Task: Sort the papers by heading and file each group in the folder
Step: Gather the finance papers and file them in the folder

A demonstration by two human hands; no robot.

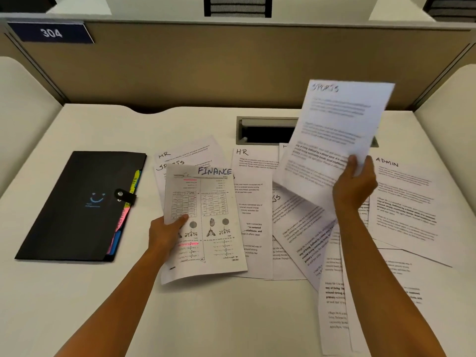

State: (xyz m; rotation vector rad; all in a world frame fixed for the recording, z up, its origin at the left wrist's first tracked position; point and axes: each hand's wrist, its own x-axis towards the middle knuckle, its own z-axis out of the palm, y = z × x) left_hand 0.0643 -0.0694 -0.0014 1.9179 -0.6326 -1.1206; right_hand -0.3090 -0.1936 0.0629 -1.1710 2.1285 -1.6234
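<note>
Head view, looking down over the person's forearms, shows a pale desk point(103, 292) strewn with printed sheets and a black folder point(77, 204) lying shut at the left, its strap snapped and its coloured tabs poking out along the right-hand edge. The left hand point(164, 231) pinches the lower left side of a sheet headed FINANCE point(206, 222), thumb on top, that corner lifted a little off the sheets beneath. The right hand point(354, 185) grips a sheet headed SPORTS point(337, 124) by its lower edge and holds it up in the air, tilted, well clear of the desk. Between and under the two lie more loose sheets: two headed HR point(242, 152), another partly hidden SPORTS sheet, and one headed ADMIN point(401, 199) out to the right. What matters for filing, I'd say, is that the folder sits to the left of everything, its long axis running away from the person and leaning right, with the tabbed opening facing the papers. The left hand is just beside that edge; the right is well apart from it, across the whole spread. Sorting looks barely begun, since no tidy piles show yet.
</note>
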